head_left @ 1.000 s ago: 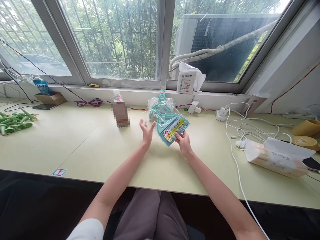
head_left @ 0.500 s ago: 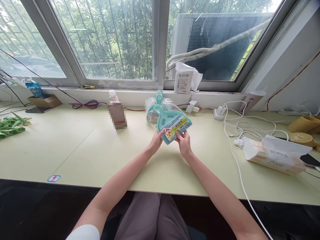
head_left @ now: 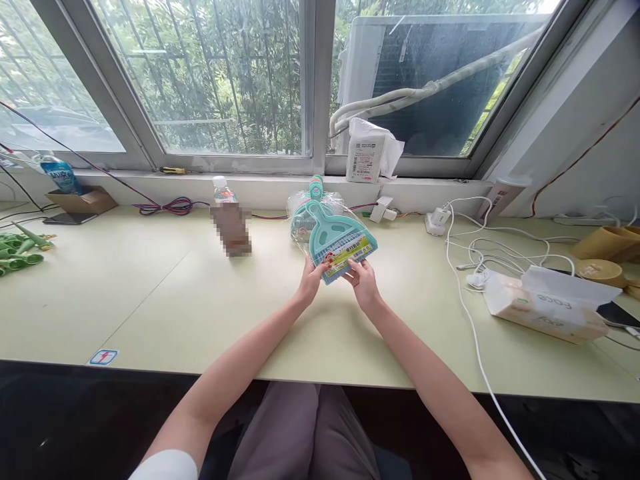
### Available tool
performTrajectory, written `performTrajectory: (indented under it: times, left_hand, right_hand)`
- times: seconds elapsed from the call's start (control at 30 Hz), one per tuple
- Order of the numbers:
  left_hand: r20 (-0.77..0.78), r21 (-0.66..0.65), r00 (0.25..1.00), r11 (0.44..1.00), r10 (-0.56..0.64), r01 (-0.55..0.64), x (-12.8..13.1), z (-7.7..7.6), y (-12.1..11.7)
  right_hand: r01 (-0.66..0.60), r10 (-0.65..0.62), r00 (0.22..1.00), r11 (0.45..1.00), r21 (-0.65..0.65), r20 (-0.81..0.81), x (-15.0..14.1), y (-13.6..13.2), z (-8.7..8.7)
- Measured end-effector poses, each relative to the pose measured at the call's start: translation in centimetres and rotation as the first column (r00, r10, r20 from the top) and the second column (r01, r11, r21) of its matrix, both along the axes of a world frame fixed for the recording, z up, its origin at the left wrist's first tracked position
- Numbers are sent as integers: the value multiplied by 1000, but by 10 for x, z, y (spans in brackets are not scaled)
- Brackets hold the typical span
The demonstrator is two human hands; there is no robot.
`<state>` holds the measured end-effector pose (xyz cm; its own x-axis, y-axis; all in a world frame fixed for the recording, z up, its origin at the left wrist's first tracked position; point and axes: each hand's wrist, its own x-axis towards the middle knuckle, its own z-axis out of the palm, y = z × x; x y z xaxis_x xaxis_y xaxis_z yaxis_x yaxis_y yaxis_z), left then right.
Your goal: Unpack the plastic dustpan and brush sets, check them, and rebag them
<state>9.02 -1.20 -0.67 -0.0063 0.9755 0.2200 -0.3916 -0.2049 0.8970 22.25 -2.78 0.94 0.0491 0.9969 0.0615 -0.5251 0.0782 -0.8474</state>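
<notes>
A turquoise dustpan and brush set (head_left: 333,230) with a yellow-green label is held tilted above the table, its handle pointing away from me. My left hand (head_left: 312,280) grips the lower left corner, thumb on the label. At the lower right edge my right hand (head_left: 363,283) pinches it, thumb in front and fingers behind. Blue bristles show around the label. Just behind stand more such sets in clear plastic wrap (head_left: 299,223), partly hidden by the one in my hands.
A bottle (head_left: 231,223), partly blurred out, stands left of centre. White cables (head_left: 480,250) and a tissue pack (head_left: 545,307) lie to the right. Green cone-like pieces (head_left: 23,252) are at the far left, near a small cardboard box (head_left: 85,200). A white carton (head_left: 364,160) stands on the sill.
My left hand, apart from the set at first, has closed on its left corner. The set has turned slightly so its label faces me more. The view has shifted a little.
</notes>
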Motion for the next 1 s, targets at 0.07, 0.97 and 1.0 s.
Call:
performTrajectory:
  times: [0.07,0.97,1.0]
  left_hand:
    - [-19,43,1000,999,3,-2,0,1,-2]
    - [-372,439,908,898,192,-10,-1,-5,-16]
    - [-352,428,913,903,206,-39,-3,-3,-15]
  right_hand:
    - [37,-37,999,999,-11,-16,6,2,4]
    - [54,-60,995,996,-68,-81,34,18,7]
    - [8,-10,997,1000,-29,-76,33,18,8]
